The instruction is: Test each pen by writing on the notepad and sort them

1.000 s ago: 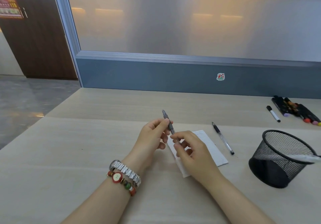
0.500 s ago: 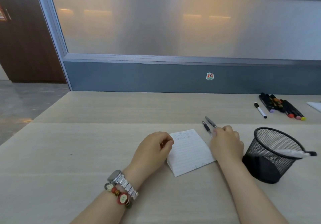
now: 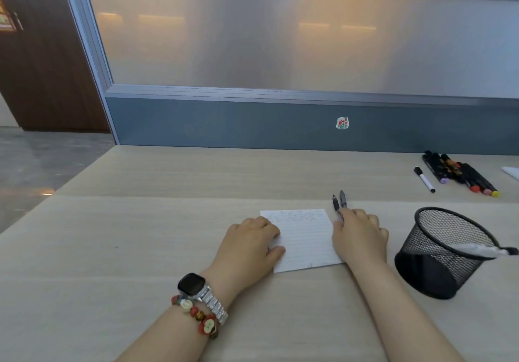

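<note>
A small lined notepad (image 3: 306, 238) with scribbles near its top edge lies on the wooden table. My left hand (image 3: 247, 246) rests palm down on the pad's left edge, fingers loosely curled, holding nothing. My right hand (image 3: 361, 238) lies just right of the pad. Its fingers curl over the near ends of two pens that lie side by side, a black pen (image 3: 335, 203) and a grey pen (image 3: 343, 197). The fingertips hold the grey pen against the table.
A black mesh pen cup (image 3: 438, 277) stands to the right of my right hand, with a white pen (image 3: 474, 249) leaning over its rim. Several dark markers (image 3: 460, 173) and a white marker (image 3: 424, 179) lie at the far right. A partition wall backs the table.
Both hands held the grey pen over the pad a second ago. My right hand carried it right and laid it beside the black pen. My left hand dropped onto the pad.
</note>
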